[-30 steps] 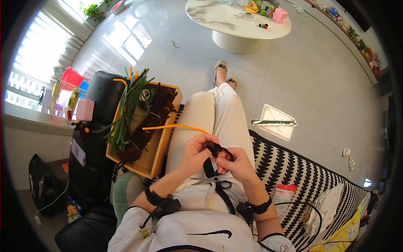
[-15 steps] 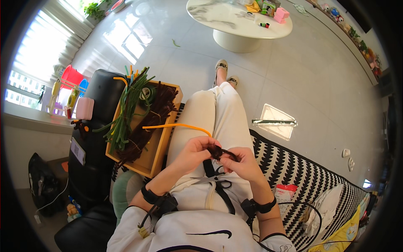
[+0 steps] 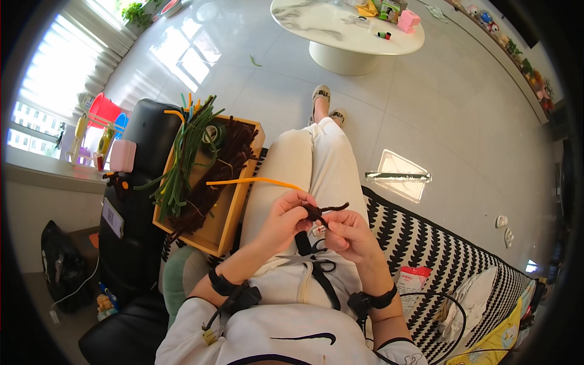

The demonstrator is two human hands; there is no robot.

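Above my lap, my left hand [image 3: 281,220] is closed on a dark brown pipe cleaner piece [image 3: 313,212], coiled into a small clump. My right hand [image 3: 351,233] pinches a short brown end below the clump, while another loose end sticks out to the right above its fingers. An orange pipe cleaner [image 3: 250,180] runs from over the wooden box to behind my left fingers; whether it joins the brown piece is hidden. Scissors [image 3: 325,266] lie on my lap under my hands, partly covered.
The wooden box [image 3: 230,228] at my left holds bundled green pipe cleaners [image 3: 184,159] and brown pipe cleaners [image 3: 220,171]. A black armrest [image 3: 149,146] carries a phone [image 3: 113,218]. A patterned sofa cover [image 3: 420,243] spreads to my right. A round marble table [image 3: 340,30] stands ahead.
The brown loose end now points out to the right instead of running into my right fingers. My right hand has shifted its pinch to an end below the clump; my left hand has turned slightly.
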